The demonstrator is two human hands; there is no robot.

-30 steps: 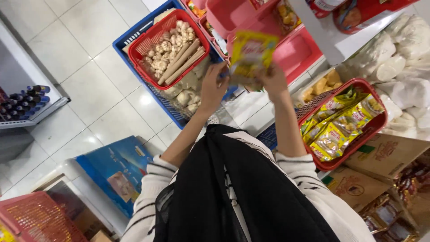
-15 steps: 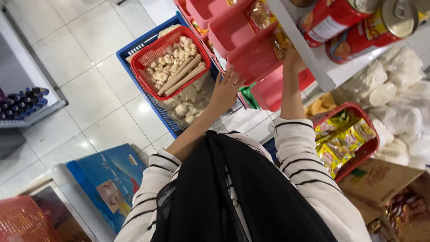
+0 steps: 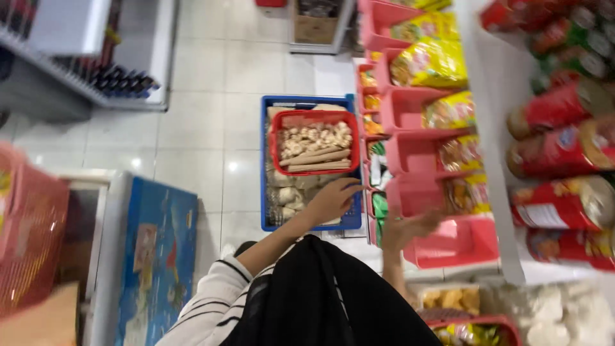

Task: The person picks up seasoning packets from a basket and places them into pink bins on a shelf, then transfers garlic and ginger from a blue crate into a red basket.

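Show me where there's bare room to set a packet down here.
The lowest pink bin by the right hand looks bare. Open floor tiles lie left of the blue crate. The red basket and upper bins are crowded.

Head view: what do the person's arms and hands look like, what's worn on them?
Both hands, left and right, are bare, with no gloves. The left arm wears a white sleeve with thin dark stripes, pushed up to about the elbow. The right forearm shows bare; its sleeve is hidden.
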